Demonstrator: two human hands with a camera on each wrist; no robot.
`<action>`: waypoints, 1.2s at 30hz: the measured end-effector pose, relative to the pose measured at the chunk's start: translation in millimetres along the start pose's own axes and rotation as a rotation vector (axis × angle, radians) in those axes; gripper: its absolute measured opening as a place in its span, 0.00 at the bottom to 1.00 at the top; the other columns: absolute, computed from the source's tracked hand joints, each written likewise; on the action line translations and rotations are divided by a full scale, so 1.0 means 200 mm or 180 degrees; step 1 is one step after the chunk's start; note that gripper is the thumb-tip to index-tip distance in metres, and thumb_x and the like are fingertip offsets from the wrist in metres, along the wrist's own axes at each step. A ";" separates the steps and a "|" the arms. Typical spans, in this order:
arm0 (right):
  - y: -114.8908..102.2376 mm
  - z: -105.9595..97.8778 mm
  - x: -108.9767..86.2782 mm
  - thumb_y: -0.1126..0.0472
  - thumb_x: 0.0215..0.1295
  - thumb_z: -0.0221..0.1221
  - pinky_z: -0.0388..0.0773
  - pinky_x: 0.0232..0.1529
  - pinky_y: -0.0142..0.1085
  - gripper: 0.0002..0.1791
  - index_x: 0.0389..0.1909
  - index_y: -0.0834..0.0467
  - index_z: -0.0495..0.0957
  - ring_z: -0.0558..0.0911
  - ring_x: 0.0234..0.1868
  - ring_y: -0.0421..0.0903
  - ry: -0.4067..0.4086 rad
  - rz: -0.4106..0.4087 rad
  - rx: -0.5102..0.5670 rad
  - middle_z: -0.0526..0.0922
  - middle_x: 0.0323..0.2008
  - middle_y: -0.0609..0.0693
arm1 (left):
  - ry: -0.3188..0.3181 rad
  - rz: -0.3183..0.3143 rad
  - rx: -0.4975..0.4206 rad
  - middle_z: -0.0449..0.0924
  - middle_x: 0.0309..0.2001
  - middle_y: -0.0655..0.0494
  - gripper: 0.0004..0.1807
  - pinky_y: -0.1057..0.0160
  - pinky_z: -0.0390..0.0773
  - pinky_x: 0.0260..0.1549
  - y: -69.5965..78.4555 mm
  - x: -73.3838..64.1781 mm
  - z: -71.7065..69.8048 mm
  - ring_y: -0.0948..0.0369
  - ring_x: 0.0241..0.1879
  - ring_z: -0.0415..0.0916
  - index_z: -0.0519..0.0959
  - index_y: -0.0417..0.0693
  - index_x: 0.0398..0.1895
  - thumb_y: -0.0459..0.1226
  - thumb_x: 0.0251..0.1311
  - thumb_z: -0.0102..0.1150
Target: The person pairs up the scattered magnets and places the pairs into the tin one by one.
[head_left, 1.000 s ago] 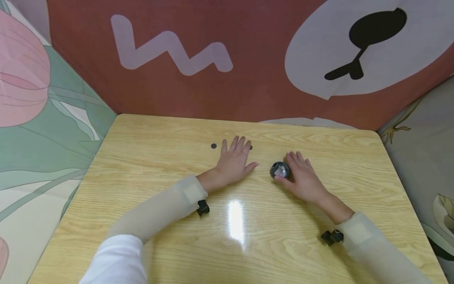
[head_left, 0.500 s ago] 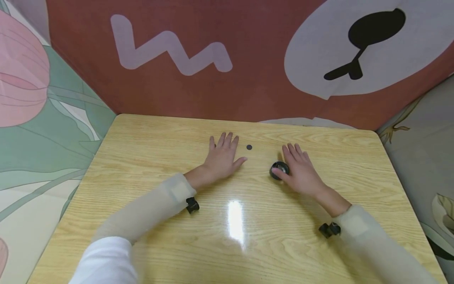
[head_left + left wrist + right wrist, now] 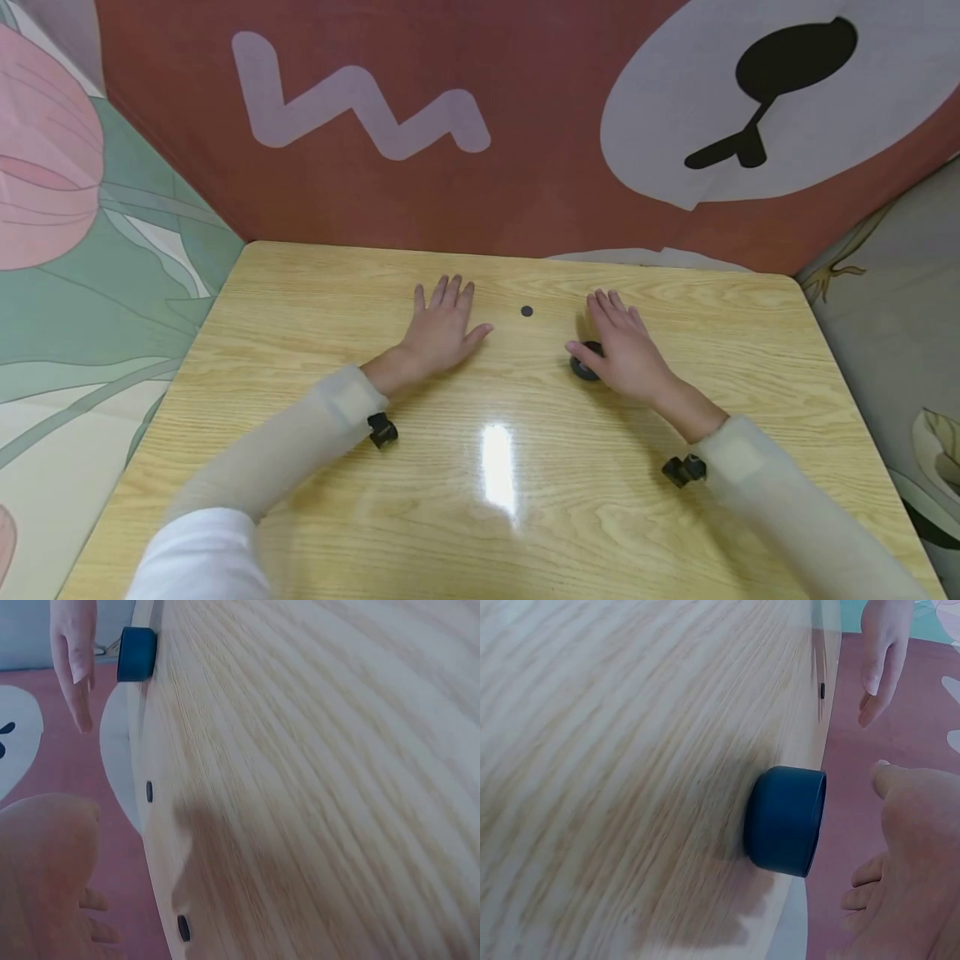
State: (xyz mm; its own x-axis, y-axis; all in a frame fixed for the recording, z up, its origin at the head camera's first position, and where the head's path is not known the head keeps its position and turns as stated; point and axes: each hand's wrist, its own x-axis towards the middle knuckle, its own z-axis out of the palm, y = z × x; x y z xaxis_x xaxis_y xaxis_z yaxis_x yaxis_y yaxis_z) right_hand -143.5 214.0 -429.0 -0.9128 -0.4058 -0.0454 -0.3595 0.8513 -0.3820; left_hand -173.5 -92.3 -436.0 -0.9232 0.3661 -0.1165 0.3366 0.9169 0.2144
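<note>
A small dark blue cup [image 3: 786,821] stands upright on the wooden table. My right hand [image 3: 628,354] hovers over it with straight fingers, and in the head view the thumb overlaps the cup [image 3: 585,367]. The right wrist view shows a gap between that hand and the cup's rim. To the left, my left hand [image 3: 437,333] is spread flat above the table, holding nothing. One dark disc [image 3: 527,311] lies between the hands. A second dark disc [image 3: 184,928] shows in the left wrist view; in the head view my left hand hides it.
The light wood table [image 3: 480,533] carries a bright light reflection near its middle. Behind its far edge rises a red-brown printed wall covering [image 3: 540,183]. Black wrist cameras [image 3: 382,430] hang under both beige-sleeved forearms.
My left hand has slid left, uncovering the right disc and covering the left one. My right hand has moved forward and slightly left, over the cup. Cup and right disc stay in place.
</note>
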 end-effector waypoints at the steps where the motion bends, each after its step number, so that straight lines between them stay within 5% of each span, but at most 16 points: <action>1: 0.00 0.00 0.01 0.41 0.77 0.52 0.40 0.75 0.64 0.47 0.79 0.70 0.46 0.42 0.80 0.64 0.0000 -0.0009 -0.0003 0.47 0.79 0.69 | 0.0002 -0.0012 -0.0016 0.46 0.80 0.38 0.44 0.32 0.36 0.72 -0.01 0.00 0.00 0.43 0.80 0.40 0.51 0.40 0.81 0.61 0.76 0.40; 23: -0.18 0.02 0.20 0.44 0.76 0.55 0.44 0.77 0.57 0.46 0.77 0.72 0.50 0.44 0.80 0.63 0.0078 -0.0175 0.0083 0.51 0.77 0.69 | 0.0090 -0.0121 -0.0135 0.49 0.79 0.35 0.42 0.30 0.40 0.71 -0.17 -0.03 -0.04 0.41 0.79 0.43 0.54 0.37 0.79 0.59 0.76 0.42; 36: -0.28 0.08 0.29 0.49 0.78 0.54 0.47 0.77 0.54 0.42 0.77 0.72 0.50 0.44 0.80 0.62 0.0029 0.0191 0.0472 0.51 0.78 0.69 | 0.0271 -0.0042 -0.0193 0.54 0.77 0.35 0.40 0.31 0.45 0.71 -0.22 -0.02 0.00 0.41 0.77 0.49 0.58 0.37 0.77 0.58 0.76 0.45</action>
State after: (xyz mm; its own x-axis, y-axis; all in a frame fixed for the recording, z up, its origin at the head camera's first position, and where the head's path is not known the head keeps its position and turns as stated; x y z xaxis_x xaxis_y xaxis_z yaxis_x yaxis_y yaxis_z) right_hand -173.0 136.6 -424.8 -0.9338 -0.3521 -0.0642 -0.2723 0.8154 -0.5109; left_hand -185.6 -134.4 -445.3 -0.9407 0.3370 -0.0374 0.3150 0.9093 0.2719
